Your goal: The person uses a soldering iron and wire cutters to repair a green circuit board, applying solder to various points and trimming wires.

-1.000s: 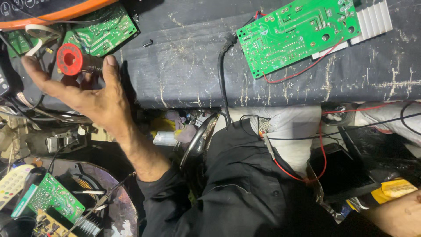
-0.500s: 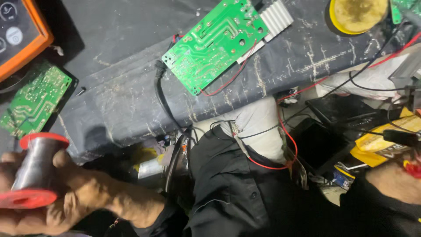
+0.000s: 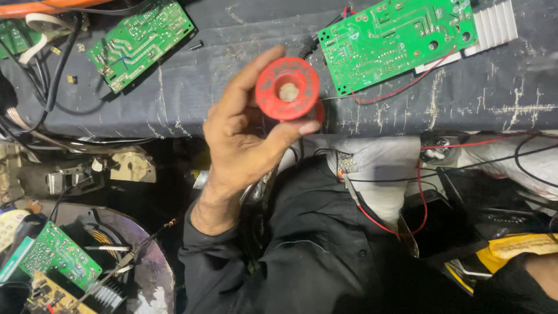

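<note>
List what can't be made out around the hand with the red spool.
- Right hand: head view, cut off by the bottom right edge; its grip is unreadable.
- Red spool: left hand covers its lower rim; the wire on it is hidden.
- Small circuit board: cut off by the left edge.

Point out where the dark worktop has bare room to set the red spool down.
Bare cloth lies between the left circuit board and the left hand holding the red spool, and below the right circuit board with its heatsink. The far-left corner is crowded with cables.
</note>
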